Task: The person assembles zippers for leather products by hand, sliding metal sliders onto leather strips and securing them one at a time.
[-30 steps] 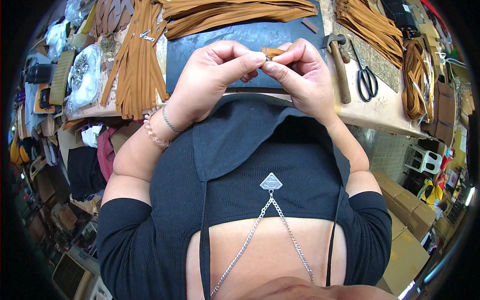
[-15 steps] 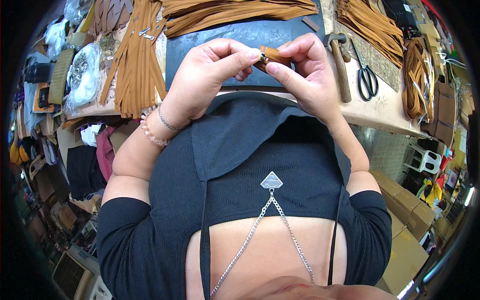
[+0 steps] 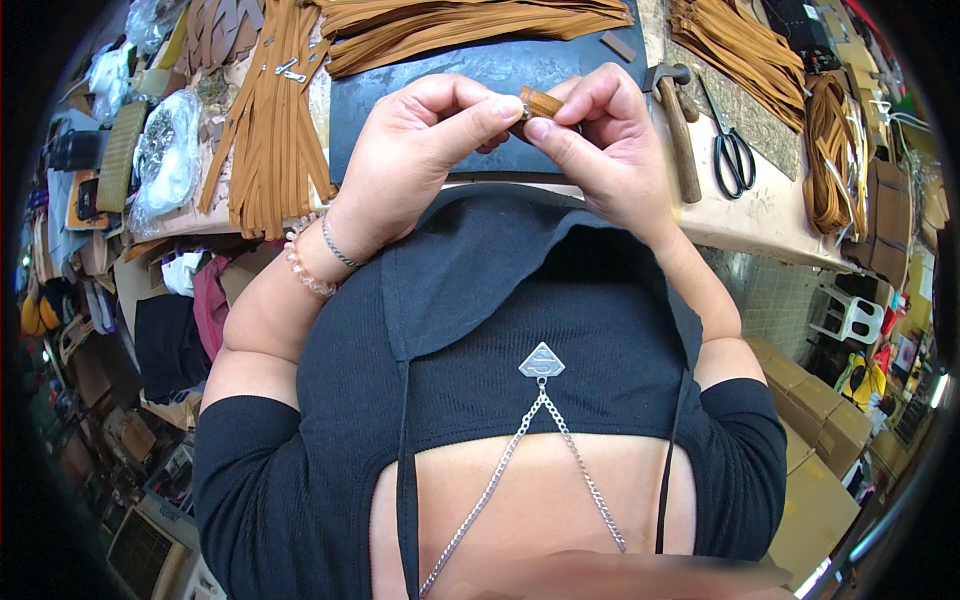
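A small tan leather piece [image 3: 540,102] is pinched between both hands, close to my chest. My left hand [image 3: 420,150] grips its left end with thumb and forefinger. My right hand [image 3: 600,140] holds its right end, thumb pressed beneath. Both hands hover over the near edge of a dark cutting mat [image 3: 480,75] on the workbench [image 3: 770,215]. Most of the piece is hidden by my fingers.
Bundles of tan leather strips [image 3: 265,120] lie left of the mat and more strips [image 3: 470,20] across its far side. A hammer [image 3: 680,130] and black scissors [image 3: 735,155] lie to the right, beside coiled leather cord [image 3: 830,150]. Cardboard boxes [image 3: 820,430] stand lower right.
Both hands have shifted slightly with the leather piece, turning it between the fingertips; the grip stays the same.
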Demonstrator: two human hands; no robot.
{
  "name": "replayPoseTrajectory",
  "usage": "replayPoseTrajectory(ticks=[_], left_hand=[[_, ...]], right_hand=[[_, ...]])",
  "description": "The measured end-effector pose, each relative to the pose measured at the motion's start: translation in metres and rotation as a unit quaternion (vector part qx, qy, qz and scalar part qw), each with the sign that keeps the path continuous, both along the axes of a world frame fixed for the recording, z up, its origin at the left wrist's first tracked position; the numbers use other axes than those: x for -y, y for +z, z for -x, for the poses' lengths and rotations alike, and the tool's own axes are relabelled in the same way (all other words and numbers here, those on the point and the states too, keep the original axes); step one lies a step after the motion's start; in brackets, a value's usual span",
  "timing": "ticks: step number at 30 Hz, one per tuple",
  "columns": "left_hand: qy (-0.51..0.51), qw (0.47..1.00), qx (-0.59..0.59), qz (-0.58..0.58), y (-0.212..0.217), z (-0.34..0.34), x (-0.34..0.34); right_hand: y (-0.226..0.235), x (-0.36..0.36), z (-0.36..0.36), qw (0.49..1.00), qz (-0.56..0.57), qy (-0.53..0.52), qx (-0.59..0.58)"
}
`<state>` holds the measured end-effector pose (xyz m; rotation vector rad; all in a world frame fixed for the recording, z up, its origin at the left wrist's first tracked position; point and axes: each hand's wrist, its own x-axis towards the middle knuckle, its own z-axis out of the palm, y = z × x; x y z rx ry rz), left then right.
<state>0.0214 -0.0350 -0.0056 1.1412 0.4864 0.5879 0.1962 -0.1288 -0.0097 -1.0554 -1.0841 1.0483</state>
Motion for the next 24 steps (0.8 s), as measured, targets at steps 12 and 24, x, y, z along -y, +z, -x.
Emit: replayPoseTrajectory(ticks=[12,24], left_hand=[[0.040,0.972,-0.069,-0.222,0.010,-0.004,0.003],[0.051,0.875,-0.072,-0.475,0.032,0.007,-0.002]], right_hand=[[-0.008,-0.001,0.000,0.993,-0.089,-0.027,0.076],[-0.008,-0.001,0.000,0.994,-0.061,0.014,-0.084]])
